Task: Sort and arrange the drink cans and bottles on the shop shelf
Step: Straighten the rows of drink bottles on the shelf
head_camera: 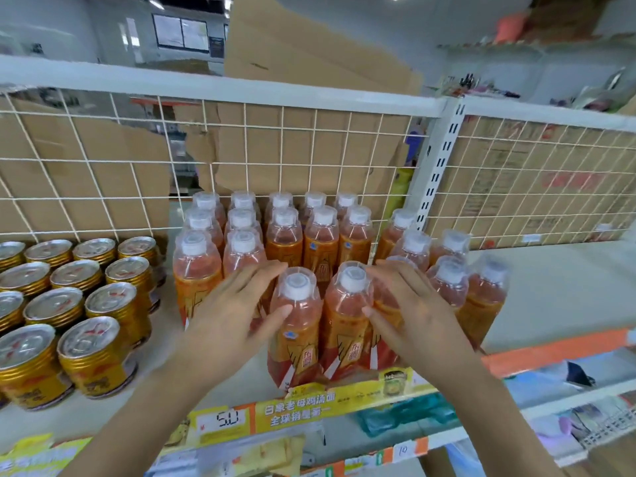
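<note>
Straightening seems the step in hand: at centre frame the left hand (237, 304) and right hand (409, 304), fingers straight, flank the two front orange drink bottles (296, 325) on the shelf (550, 287), thumbs touching them, and next should press both into line with the rows behind (282, 232).

- White wire grid panel (282, 146), upright.
- Brown cardboard boxes (309, 49) stacked behind the grid.
- Yellow printed strip (309, 406); handwritten price tag (229, 420) just beside it.
- Blurred packets (406, 416) below.
</note>
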